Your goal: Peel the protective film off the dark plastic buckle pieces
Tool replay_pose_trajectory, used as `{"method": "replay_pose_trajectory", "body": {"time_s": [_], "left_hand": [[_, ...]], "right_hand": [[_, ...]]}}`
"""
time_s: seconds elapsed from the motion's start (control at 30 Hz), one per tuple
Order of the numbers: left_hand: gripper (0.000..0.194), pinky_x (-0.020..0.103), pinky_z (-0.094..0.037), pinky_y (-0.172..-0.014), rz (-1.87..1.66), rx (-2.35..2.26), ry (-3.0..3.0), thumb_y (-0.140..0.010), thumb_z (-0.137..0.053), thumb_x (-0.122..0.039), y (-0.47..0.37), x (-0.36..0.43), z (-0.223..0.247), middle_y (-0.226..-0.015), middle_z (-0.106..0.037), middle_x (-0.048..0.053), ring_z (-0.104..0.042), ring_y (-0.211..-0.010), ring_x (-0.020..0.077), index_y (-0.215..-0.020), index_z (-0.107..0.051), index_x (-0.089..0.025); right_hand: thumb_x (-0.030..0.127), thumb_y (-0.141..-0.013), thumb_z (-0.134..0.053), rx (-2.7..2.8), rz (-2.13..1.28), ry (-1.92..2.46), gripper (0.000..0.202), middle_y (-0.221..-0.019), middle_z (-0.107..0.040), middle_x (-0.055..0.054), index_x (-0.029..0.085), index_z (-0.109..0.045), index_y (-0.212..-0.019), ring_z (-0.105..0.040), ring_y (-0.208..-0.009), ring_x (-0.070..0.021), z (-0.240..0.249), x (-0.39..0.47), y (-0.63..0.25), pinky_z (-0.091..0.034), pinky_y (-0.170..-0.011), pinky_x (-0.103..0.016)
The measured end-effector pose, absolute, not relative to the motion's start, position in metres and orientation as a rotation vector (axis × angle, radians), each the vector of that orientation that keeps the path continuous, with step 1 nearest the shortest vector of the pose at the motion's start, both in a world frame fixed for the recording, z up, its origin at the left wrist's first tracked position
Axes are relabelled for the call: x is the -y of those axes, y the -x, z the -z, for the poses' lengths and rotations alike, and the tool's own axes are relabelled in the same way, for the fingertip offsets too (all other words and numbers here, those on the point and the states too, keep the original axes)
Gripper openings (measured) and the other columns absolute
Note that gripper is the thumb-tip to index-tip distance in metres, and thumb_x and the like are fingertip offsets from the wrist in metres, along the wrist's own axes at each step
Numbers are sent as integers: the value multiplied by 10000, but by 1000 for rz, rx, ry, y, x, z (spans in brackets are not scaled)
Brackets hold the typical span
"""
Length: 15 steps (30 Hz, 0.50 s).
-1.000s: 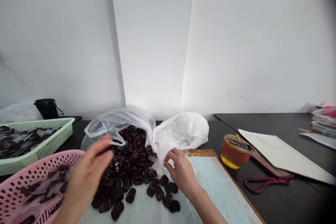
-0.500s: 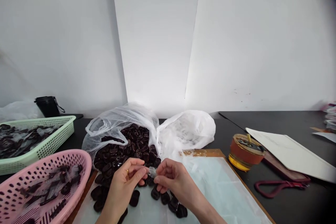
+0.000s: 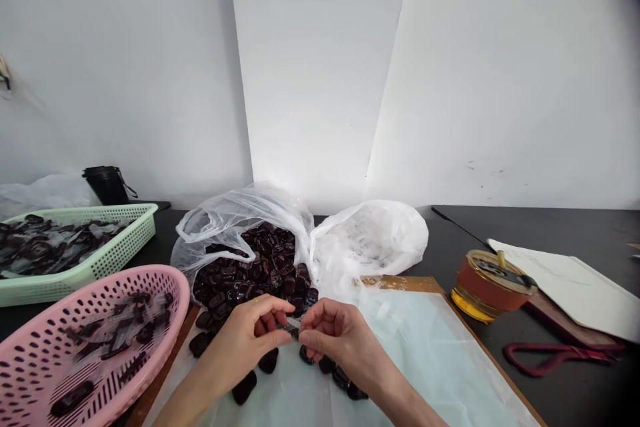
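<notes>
Your left hand point(image 3: 250, 333) and right hand point(image 3: 333, 337) pinch a small clear wrapper point(image 3: 293, 323) between fingertips at lower centre; its contents are mostly hidden. Its long axis runs left to right. Just beyond, dark pieces point(image 3: 250, 273) spill from the plastic bag point(image 3: 240, 220)

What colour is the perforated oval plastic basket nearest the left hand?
Pink, seen in the head view: the perforated oval plastic basket, left of the left hand.

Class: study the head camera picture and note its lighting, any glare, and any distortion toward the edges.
Head view: even, soft light; a brighter band on the white wall panel; small glints on the dark glossy pieces in the clear plastic bag; dark vignette at the top right corner; edges look stretched, as with the pink perforated plastic basket.
</notes>
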State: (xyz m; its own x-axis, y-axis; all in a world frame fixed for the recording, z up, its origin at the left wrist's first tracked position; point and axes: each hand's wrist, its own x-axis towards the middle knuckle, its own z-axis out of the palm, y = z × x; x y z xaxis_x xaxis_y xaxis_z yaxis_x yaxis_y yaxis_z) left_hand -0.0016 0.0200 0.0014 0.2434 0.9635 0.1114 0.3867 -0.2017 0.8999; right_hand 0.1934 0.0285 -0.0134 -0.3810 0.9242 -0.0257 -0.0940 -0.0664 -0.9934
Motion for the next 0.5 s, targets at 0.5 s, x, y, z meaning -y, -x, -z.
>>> {"method": "replay_pose_trajectory", "body": {"time_s": [0.5], "left_hand": [[207,251,-437,-551,-1003,-1258,-1447,-762,-704,-274,2,-28,10,-686,-674,-19,-604,-597,169,-960,-724,-216]], "right_hand": [[392,-750,-741,1373,-1328,1037,230,-538,-612,28,178,-661,-720,-537,-494,-107,17,-34,-196,-431,-513,-223]]}}
